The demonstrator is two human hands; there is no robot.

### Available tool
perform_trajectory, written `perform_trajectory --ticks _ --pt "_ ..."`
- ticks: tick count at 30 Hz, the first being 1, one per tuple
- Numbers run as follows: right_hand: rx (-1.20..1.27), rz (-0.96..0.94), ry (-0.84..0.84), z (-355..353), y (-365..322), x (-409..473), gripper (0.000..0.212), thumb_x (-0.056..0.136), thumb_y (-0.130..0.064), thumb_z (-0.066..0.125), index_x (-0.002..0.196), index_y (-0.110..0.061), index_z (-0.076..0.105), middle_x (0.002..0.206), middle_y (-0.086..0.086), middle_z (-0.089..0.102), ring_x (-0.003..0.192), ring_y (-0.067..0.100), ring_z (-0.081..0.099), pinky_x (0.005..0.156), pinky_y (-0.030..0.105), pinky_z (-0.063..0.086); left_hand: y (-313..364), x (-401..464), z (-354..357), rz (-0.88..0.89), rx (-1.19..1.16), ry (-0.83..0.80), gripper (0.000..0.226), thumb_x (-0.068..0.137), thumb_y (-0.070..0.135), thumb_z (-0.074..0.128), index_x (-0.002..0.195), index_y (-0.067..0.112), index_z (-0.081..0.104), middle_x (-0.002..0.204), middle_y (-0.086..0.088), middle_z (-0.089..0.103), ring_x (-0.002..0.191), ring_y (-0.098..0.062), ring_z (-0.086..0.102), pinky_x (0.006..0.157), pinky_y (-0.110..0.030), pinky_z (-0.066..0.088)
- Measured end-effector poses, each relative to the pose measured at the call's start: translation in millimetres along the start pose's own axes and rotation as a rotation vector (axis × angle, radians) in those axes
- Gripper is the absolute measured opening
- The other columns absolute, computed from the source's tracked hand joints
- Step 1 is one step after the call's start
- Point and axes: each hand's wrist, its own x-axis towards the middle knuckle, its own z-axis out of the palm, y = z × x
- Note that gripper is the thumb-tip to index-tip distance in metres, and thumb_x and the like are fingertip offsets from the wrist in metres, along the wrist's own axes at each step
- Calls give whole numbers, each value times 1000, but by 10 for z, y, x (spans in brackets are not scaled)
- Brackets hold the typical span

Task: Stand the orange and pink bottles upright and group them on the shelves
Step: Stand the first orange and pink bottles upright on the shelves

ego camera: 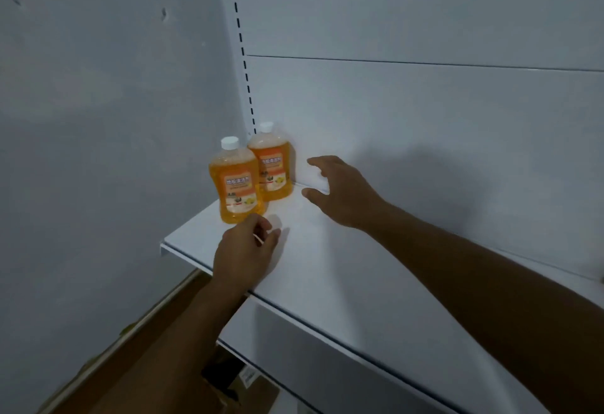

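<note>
Two orange bottles with white caps stand upright side by side at the far left end of the white shelf (327,266). The nearer bottle (238,184) is in front and left; the other bottle (272,166) stands behind it against the back panel. My left hand (245,250) hovers just in front of the nearer bottle, fingers loosely curled and holding nothing. My right hand (340,189) is spread open above the shelf to the right of the bottles, not touching them. No pink bottle is in view.
A grey wall (98,119) closes off the shelf's left end. A slotted upright (243,54) and white back panel stand behind the bottles. Below the shelf a lower shelf edge (294,390) and cardboard boxes (228,387) show.
</note>
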Motion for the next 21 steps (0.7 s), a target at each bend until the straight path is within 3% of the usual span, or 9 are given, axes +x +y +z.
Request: perform_trajectory --ticks 3,7,17,21 --pt "-125 18 -14 -554 175 -426 57 91 -37 61 141 -16 42 146 0 41 131 18 43 106 41 39 603 -219 244 184 -74 -135 16 88 37 65 96 23 63 83 11 63 72 -5 59 68 -25 54" --pt "-269 88 67 -1534 521 -1160 57 92 -39 59 141 -18 41 146 0 43 133 19 39 109 41 37 1717 -554 636 382 -156 -256 19 88 38 64 101 24 61 84 18 59 73 3 58 62 -5 41" --pt "-450 348 419 -3504 1144 -3040 47 93 -36 57 134 -17 47 136 1 52 123 17 48 101 35 42 4148 -1435 1403 762 -461 -373 15 90 31 64 100 22 61 95 8 66 83 2 61 65 -7 43" --pt "-526 492 504 -3963 1428 -3591 46 92 -35 56 133 -16 47 137 3 50 125 21 45 99 34 39 4706 -1702 1628 765 -493 -471 35 89 34 65 118 17 58 106 5 61 88 -7 61 67 -15 45"
